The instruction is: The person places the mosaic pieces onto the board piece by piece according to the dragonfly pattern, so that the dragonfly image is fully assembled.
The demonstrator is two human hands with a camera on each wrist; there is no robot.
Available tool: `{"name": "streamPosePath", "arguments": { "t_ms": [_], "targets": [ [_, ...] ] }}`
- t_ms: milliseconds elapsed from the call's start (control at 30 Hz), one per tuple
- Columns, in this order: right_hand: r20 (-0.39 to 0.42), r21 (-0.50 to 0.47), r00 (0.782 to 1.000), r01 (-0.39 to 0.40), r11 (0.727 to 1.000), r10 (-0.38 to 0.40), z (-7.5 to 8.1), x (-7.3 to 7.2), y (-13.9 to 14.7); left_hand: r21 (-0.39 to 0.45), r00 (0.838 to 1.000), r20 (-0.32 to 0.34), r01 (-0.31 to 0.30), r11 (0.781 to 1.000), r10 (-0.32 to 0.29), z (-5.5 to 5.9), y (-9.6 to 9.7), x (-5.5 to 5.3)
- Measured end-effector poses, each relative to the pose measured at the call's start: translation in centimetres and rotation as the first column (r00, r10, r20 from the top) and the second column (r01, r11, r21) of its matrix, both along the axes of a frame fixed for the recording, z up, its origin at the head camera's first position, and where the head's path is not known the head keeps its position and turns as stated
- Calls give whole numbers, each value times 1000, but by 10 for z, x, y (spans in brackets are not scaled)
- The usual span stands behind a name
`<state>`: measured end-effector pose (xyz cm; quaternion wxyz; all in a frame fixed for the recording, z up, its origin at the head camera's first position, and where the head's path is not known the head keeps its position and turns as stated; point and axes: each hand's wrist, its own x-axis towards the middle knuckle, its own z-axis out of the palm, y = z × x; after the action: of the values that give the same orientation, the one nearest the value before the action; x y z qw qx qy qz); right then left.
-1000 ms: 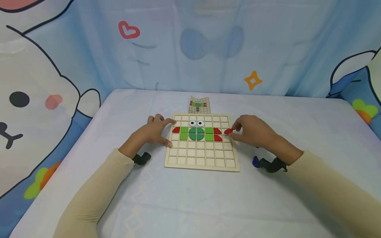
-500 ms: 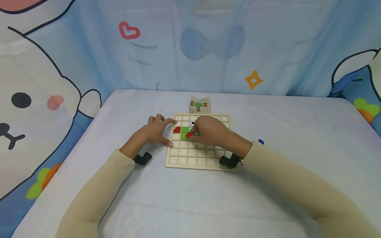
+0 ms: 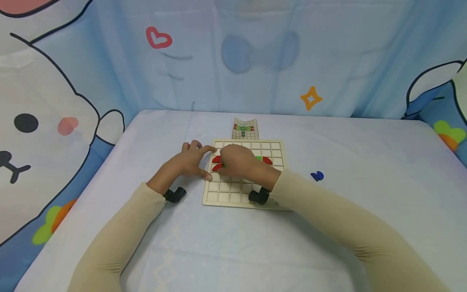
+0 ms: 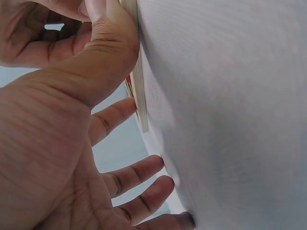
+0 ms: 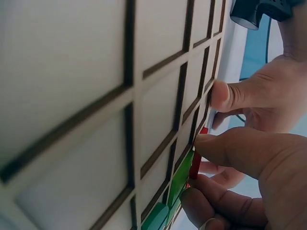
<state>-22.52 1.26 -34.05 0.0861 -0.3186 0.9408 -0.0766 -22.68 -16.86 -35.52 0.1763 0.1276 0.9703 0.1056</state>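
Observation:
A pale wooden grid board lies on the white cloth, with coloured tiles set in its squares. My left hand spreads thumb and index finger against the board's left edge, the other fingers resting on the cloth. My right hand reaches across the board and pinches a red quarter-round tile between thumb and fingers, at a square near the left edge. Just above it sits another red tile. Beside the pinched tile, the right wrist view shows a green tile. The right hand hides the middle tiles.
Behind the board lies a small pattern card with a similar coloured figure. Two small blue pieces rest on the cloth right of the board. A printed curtain hangs behind the table.
My right hand has carried the red tile from the board's right edge leftward across to the left side and lowered it to a square there. My left hand has stayed in place.

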Motion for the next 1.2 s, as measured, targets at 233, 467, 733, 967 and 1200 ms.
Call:
{"name": "streamPosePath", "arguments": {
  "t_ms": [233, 467, 733, 967, 1200],
  "targets": [
    [1, 7, 1000, -4, 1000, 4, 1, -1, -5, 2, 1000, -8, 8, 1000, -8, 1, 0, -1],
    [1, 16, 1000, 5, 1000, -5, 4, 1, -6, -3, 1000, -8, 8, 1000, -8, 1, 0, -1],
    [-24, -18, 999, 44, 999, -45, 1, 14, 3, -5, 1000, 0, -2, 1000, 2, 2, 1, 1],
    [-53, -92, 997, 47, 995, -52, 7, 55, 37, -1, 1000, -12, -11, 1000, 11, 4, 2, 3],
    [-21, -150, 990, 138, 979, -143, 10, 82, 98, -1, 1000, -2, -26, 1000, 26, 4, 0, 2]
  ]
}}
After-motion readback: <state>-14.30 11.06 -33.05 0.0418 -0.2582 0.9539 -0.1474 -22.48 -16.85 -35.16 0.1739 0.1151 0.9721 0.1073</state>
